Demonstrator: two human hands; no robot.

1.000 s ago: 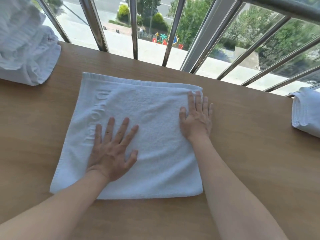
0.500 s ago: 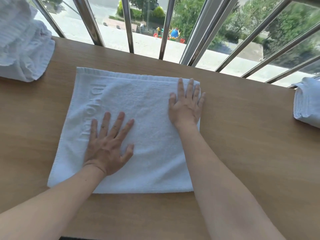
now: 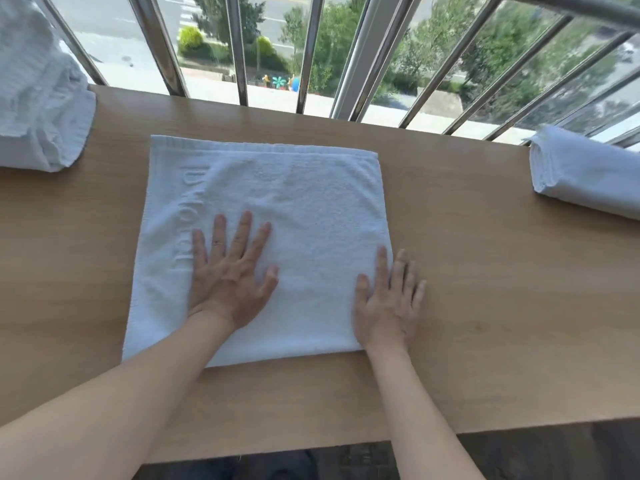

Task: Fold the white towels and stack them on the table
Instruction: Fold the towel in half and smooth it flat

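Loose towel heap well left of both hands, left hand flat, fingers spread, on folded white towel mid-table, right hand flat, fingers straight, straddling its right edge, wooden table, folded towels well right, railing bars beyond.

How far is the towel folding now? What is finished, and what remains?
Done: a folded towel lies at the right of the table. In hand: the middle towel lies flat, two layers showing at its far edge; the left hand presses it, the right hand rests on its right edge. Left: stacking it, and the crumpled pile at the left.
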